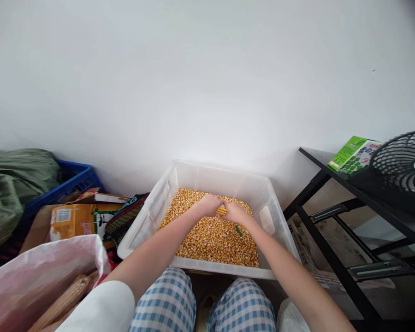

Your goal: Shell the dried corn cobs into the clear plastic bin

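Observation:
Both of my hands meet over a white translucent plastic bin (224, 267) that holds a deep layer of loose yellow corn kernels (214, 244). My left hand (210, 204) and my right hand (233, 212) are closed around an ear of corn (221, 210), one from each side. Only a short stretch of its kernel rows shows between them; the rest is hidden by the fingers. A small green object (238, 230) lies on the kernels just below my right hand.
At left stands a pink-and-white sack (55, 258) with bare cobs (65, 297) inside. Behind it are a cardboard box (38, 226), a blue crate (79, 177) and a green bag (17, 180). A black frame table (332, 221) at right carries a fan (404, 161) and a green box (352, 154).

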A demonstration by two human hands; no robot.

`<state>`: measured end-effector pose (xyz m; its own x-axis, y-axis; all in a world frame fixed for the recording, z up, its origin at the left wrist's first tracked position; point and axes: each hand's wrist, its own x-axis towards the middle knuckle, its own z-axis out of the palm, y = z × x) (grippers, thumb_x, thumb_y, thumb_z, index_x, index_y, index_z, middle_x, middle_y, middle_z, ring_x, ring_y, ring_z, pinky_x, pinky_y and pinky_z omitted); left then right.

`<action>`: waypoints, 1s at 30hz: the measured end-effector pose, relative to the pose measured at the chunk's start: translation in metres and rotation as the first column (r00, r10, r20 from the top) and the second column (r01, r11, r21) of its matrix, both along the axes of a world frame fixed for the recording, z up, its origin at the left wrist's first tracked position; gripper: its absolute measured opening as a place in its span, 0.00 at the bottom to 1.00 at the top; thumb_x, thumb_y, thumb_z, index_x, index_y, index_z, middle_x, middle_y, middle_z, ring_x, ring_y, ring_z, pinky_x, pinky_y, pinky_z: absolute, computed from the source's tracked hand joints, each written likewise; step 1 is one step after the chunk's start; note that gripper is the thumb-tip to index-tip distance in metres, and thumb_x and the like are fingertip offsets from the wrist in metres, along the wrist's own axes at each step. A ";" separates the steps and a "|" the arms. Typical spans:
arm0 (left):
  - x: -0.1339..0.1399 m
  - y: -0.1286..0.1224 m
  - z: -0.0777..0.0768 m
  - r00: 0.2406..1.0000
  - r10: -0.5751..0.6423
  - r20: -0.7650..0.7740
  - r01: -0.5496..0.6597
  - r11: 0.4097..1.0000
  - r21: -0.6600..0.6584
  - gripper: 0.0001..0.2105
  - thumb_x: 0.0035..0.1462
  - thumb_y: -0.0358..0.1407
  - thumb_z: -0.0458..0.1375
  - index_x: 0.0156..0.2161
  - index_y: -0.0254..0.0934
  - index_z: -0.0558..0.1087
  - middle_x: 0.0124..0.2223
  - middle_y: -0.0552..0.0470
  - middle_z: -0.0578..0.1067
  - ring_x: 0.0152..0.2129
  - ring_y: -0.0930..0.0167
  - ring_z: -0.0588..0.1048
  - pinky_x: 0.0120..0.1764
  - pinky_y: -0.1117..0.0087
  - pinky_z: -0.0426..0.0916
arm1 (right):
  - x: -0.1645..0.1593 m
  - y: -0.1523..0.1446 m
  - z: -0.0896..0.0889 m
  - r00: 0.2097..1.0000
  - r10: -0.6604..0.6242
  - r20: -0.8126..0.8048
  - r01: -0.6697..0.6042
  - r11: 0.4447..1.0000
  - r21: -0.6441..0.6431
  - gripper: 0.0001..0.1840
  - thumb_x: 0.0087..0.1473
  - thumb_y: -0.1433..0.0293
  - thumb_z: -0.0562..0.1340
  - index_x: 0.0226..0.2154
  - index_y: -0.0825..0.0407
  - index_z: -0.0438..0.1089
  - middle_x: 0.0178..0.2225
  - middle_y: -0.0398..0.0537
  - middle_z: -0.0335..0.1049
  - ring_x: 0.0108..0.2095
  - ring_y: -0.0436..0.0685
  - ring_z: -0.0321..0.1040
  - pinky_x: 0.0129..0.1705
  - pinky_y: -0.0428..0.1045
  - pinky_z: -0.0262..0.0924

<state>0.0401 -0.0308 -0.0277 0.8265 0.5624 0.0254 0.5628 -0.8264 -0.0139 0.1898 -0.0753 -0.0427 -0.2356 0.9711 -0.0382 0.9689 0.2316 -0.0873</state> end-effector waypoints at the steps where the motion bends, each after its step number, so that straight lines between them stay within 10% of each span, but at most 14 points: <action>1: 0.001 -0.001 -0.001 1.000 -0.013 -0.004 0.013 0.999 0.039 0.19 0.41 0.36 0.59 0.41 0.35 0.68 0.38 0.41 0.72 0.35 0.60 0.71 0.36 0.63 0.64 | 0.001 0.001 -0.001 0.999 -0.015 -0.029 0.015 1.000 -0.010 0.22 0.43 0.62 0.60 0.43 0.51 0.64 0.39 0.51 0.71 0.38 0.57 0.67 0.36 0.47 0.57; 13: 0.013 -0.012 -0.033 0.993 -0.105 -0.055 0.115 0.965 0.237 0.11 0.52 0.31 0.51 0.42 0.32 0.65 0.38 0.40 0.68 0.36 0.62 0.67 0.31 0.65 0.60 | 0.020 0.003 -0.013 0.957 -0.082 -0.278 0.001 0.960 -0.282 0.06 0.28 0.75 0.62 0.18 0.55 0.67 0.13 0.36 0.60 0.17 0.47 0.56 0.21 0.42 0.49; 21: 0.009 -0.014 -0.021 0.938 -0.344 -0.034 0.336 0.885 0.322 0.09 0.57 0.32 0.46 0.39 0.39 0.67 0.38 0.42 0.68 0.37 0.64 0.65 0.35 0.63 0.56 | 0.019 -0.007 -0.021 0.856 -0.128 -0.500 -0.171 0.843 -0.509 0.06 0.37 0.70 0.61 0.22 0.56 0.68 0.17 0.40 0.67 0.18 0.47 0.60 0.20 0.42 0.55; 30: 0.019 -0.013 -0.008 0.999 -0.014 -0.042 0.023 0.975 0.221 0.10 0.54 0.27 0.47 0.40 0.30 0.68 0.35 0.37 0.70 0.32 0.60 0.71 0.27 0.65 0.61 | 0.015 0.005 -0.021 0.959 -0.121 -0.257 0.098 0.990 -0.099 0.14 0.35 0.68 0.63 0.31 0.53 0.69 0.27 0.45 0.70 0.29 0.54 0.66 0.31 0.46 0.56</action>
<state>0.0586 -0.0440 -0.0359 0.8395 0.5312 0.1145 0.5429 -0.8105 -0.2198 0.2050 -0.0702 -0.0642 -0.1408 0.9874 -0.0721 0.9283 0.1064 -0.3562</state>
